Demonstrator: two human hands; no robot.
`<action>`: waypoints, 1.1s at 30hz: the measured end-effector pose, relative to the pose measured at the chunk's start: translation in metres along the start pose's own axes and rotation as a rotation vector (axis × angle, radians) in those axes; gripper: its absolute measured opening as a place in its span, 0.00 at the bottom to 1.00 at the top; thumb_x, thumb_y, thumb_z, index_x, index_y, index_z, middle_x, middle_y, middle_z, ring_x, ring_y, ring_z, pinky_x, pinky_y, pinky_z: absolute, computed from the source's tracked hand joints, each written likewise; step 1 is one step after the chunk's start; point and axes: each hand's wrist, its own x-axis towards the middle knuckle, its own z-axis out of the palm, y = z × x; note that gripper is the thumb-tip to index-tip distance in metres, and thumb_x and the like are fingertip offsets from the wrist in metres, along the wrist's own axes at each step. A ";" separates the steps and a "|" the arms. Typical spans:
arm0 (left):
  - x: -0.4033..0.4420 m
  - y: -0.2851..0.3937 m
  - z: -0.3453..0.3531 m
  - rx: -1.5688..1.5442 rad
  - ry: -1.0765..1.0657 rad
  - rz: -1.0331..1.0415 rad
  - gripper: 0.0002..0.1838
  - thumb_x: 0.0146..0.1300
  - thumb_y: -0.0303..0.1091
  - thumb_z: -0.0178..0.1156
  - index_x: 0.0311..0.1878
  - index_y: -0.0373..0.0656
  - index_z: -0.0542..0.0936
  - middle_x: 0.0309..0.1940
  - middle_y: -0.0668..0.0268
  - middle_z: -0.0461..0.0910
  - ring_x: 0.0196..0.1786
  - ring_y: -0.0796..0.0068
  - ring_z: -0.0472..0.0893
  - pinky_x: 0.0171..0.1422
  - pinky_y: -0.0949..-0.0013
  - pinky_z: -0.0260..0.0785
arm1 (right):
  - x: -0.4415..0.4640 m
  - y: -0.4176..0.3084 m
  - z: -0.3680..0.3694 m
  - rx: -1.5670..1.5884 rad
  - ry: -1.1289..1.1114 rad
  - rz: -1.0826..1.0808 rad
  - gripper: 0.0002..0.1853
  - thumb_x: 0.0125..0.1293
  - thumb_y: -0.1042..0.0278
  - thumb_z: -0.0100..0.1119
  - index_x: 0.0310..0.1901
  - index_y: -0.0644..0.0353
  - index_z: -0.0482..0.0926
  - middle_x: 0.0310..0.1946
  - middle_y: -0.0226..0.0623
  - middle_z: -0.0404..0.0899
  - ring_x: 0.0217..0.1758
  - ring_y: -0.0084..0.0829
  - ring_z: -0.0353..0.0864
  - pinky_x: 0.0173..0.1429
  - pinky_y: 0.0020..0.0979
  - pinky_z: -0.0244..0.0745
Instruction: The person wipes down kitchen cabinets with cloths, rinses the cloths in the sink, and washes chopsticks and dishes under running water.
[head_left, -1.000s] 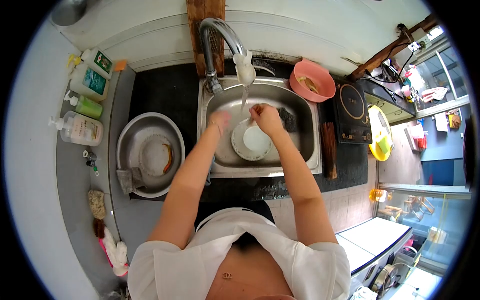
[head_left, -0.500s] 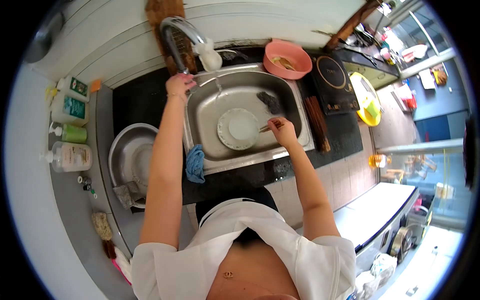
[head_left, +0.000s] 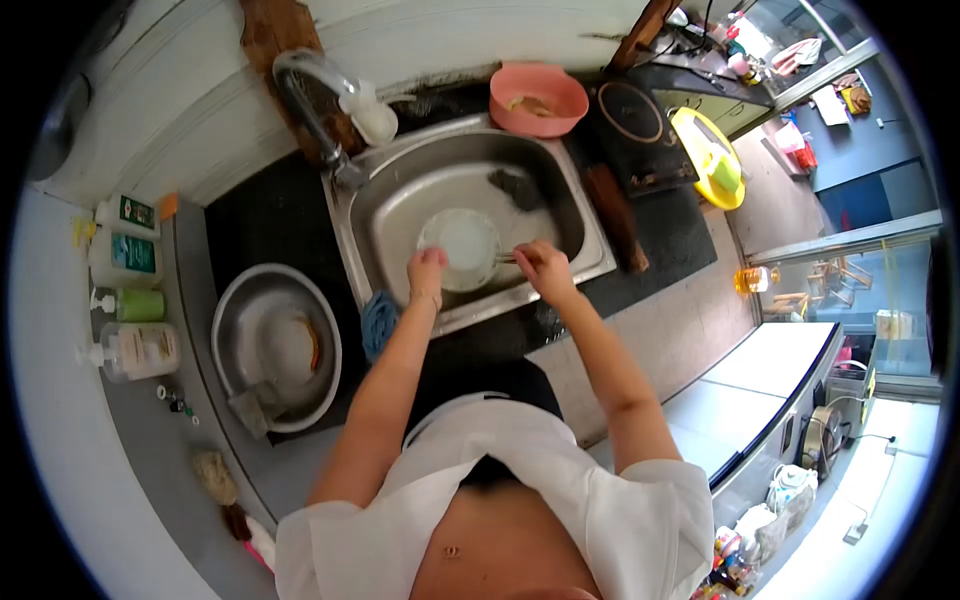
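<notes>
A white plate or shallow bowl [head_left: 460, 240] with a patterned rim lies in the steel sink [head_left: 385, 215]; I cannot tell whether a second dish is nested in it. My left hand [head_left: 428, 268] is at the dish's left edge, its fingers blurred, so their grip is unclear. On the other side, my right hand [head_left: 545, 270] pinches thin sticks that look like chopsticks [head_left: 506, 257], their tips at the dish's right rim. A dark scouring pad [head_left: 515, 188] rests in the sink's back right. Over the back left corner stands the faucet [head_left: 310, 120], with no clear water stream showing.
To the left are a steel basin [head_left: 228, 330], a blue cloth [head_left: 379, 325] and several soap bottles [head_left: 140, 345]. A pink tub [head_left: 538, 100] stands behind the sink, a black induction cooktop [head_left: 640, 140] to its right. A brown bundle [head_left: 615, 220] lies along the sink's right edge.
My left hand has left the faucet handle and come down to the dish. The water stream seen earlier no longer shows. My right hand still holds the sticks beside the dish.
</notes>
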 end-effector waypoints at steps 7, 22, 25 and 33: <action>-0.015 0.010 0.023 0.050 -0.052 0.000 0.09 0.55 0.31 0.49 0.30 0.34 0.74 0.25 0.62 0.76 0.28 0.75 0.75 0.35 0.75 0.68 | 0.003 -0.023 -0.013 0.152 0.224 -0.132 0.05 0.51 0.76 0.57 0.32 0.61 0.76 0.25 0.40 0.72 0.26 0.40 0.74 0.31 0.29 0.70; -0.026 -0.012 0.085 0.019 0.017 -0.054 0.09 0.56 0.29 0.49 0.35 0.33 0.72 0.30 0.60 0.75 0.31 0.72 0.76 0.40 0.72 0.71 | -0.153 0.229 -0.199 1.296 1.489 0.836 0.09 0.60 0.65 0.47 0.31 0.60 0.73 0.23 0.33 0.74 0.22 0.25 0.74 0.24 0.17 0.72; -0.031 -0.017 0.097 0.061 0.037 -0.066 0.09 0.56 0.30 0.48 0.36 0.33 0.71 0.31 0.60 0.75 0.32 0.70 0.76 0.41 0.71 0.71 | -0.174 0.272 -0.183 1.406 1.514 0.932 0.08 0.60 0.65 0.46 0.31 0.60 0.73 0.22 0.32 0.73 0.22 0.26 0.74 0.24 0.19 0.73; -0.026 -0.029 0.082 0.055 0.178 -0.066 0.09 0.57 0.31 0.49 0.36 0.34 0.71 0.29 0.60 0.75 0.31 0.70 0.76 0.39 0.72 0.70 | -0.132 0.288 -0.157 1.138 1.256 1.447 0.13 0.55 0.52 0.50 0.23 0.51 0.67 0.16 0.24 0.61 0.16 0.20 0.57 0.19 0.22 0.51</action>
